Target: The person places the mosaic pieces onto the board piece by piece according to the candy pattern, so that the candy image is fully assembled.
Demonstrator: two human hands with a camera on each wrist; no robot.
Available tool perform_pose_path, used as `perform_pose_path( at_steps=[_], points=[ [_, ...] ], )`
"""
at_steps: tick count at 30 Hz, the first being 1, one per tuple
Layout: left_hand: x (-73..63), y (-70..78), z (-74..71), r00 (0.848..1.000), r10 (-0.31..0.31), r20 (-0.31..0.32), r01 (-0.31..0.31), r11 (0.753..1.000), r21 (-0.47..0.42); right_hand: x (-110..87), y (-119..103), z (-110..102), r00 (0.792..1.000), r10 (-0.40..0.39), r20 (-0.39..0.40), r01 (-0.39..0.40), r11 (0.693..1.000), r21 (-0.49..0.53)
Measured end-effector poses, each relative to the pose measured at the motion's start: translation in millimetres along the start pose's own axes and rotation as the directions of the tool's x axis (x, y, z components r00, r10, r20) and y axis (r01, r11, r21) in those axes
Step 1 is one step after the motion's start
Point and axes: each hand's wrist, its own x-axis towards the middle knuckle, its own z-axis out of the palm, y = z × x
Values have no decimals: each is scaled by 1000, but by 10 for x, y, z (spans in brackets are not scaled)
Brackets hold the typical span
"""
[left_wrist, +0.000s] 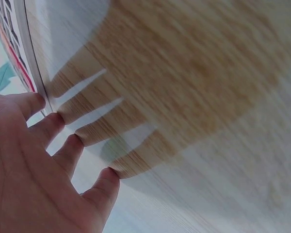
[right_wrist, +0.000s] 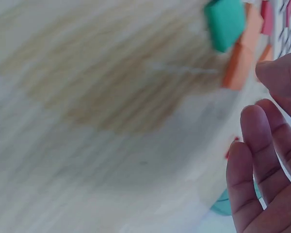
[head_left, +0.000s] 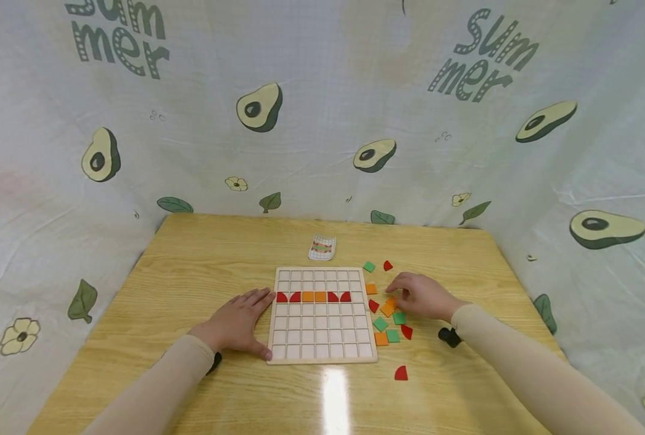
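Note:
A pale wooden grid board point(head_left: 321, 336) lies on the table. One of its upper rows holds red quarter-round pieces point(head_left: 332, 297) at both sides of two orange square tiles point(head_left: 308, 296). My left hand point(head_left: 235, 320) is spread at the board's left edge, its fingertips and thumb touching the rim. Just right of the board, my right hand point(head_left: 423, 296) hovers by the loose orange tiles point(head_left: 388, 306) and a green tile point(head_left: 399, 318). In the right wrist view, the thumb and fingers point(right_wrist: 256, 131) stand apart, with nothing visible between them.
Several more loose green, orange and red pieces lie right of the board, including a red quarter-round point(head_left: 401, 373) nearer me. A small pattern card point(head_left: 322, 248) sits behind the board on the wooden table point(head_left: 219, 248). Printed cloth point(head_left: 322, 139) hangs around the table.

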Motion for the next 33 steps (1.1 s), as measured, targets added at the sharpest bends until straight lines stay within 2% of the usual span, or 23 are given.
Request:
perform_pose_path(
  at_steps=[6, 17, 33],
  points=[
    [-7, 2, -1, 1000, 4, -2, -4, 1000, -3, -93, 71, 66, 999, 31, 18, -31, 999, 10],
    [-7, 3, -4, 1000, 3, -2, -3, 1000, 0, -109, 100, 117, 999, -49, 21, 49, 999, -2],
    [-4, -4, 3, 1000, 0, -2, 0, 1000, 13, -126, 109, 101, 999, -39, 16, 39, 999, -2]
  ],
)
